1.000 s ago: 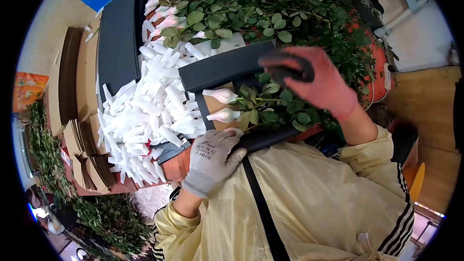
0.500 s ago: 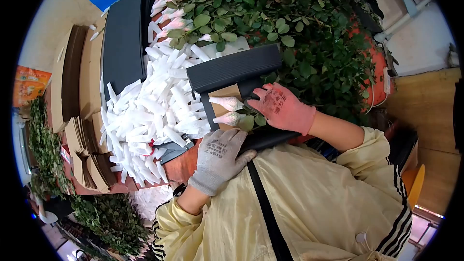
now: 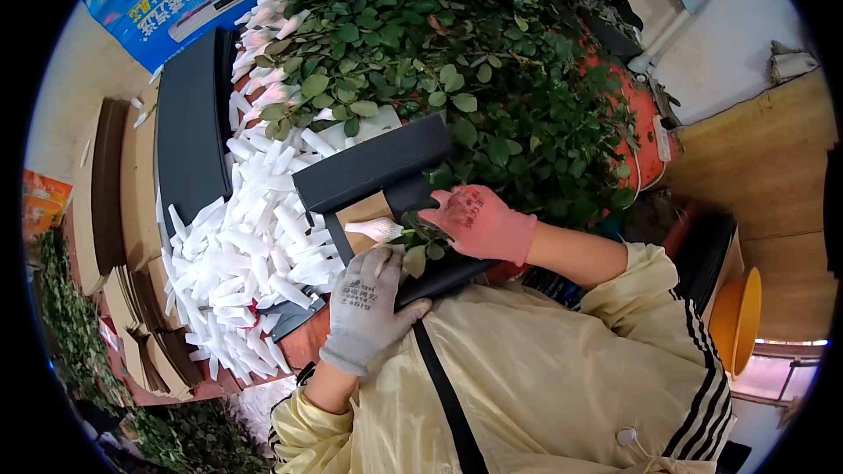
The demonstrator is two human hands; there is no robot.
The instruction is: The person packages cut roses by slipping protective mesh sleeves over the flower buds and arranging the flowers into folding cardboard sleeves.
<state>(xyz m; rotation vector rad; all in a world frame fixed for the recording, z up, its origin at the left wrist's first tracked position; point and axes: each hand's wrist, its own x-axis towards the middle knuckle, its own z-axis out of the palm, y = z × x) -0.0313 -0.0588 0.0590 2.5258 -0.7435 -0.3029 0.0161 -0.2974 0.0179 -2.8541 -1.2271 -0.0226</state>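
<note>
A rose in a white mesh sleeve [image 3: 379, 229] lies on a brown cardboard strip [image 3: 364, 210] inside a black corrugated wrapper [image 3: 373, 162]. My right hand [image 3: 483, 224], in a pink glove, is closed at the rose's leafy stem; its fingertips are partly hidden. My left hand [image 3: 364, 307], in a grey glove, lies at the wrapper's near edge with fingers stretched out and thumb apart. Its fingertips are close below the sleeved bud, over the place where a second bud showed. Green leaves [image 3: 415, 260] stick out between the hands.
A heap of white foam-like sleeves [image 3: 255, 246] covers the table at left, with a dark stapler-like tool [image 3: 294, 316] beside it. Leafy rose stems [image 3: 395, 35] fill the far side. Black sheets [image 3: 193, 123] and folded cardboard [image 3: 145, 325] stand left. An orange basin [image 3: 736, 320] is at right.
The view has shifted, so the scene sits lower and further left. Two sleeved buds showed before; only one shows now, with my left fingers over the nearer one's place. My right hand remains by the stems.
</note>
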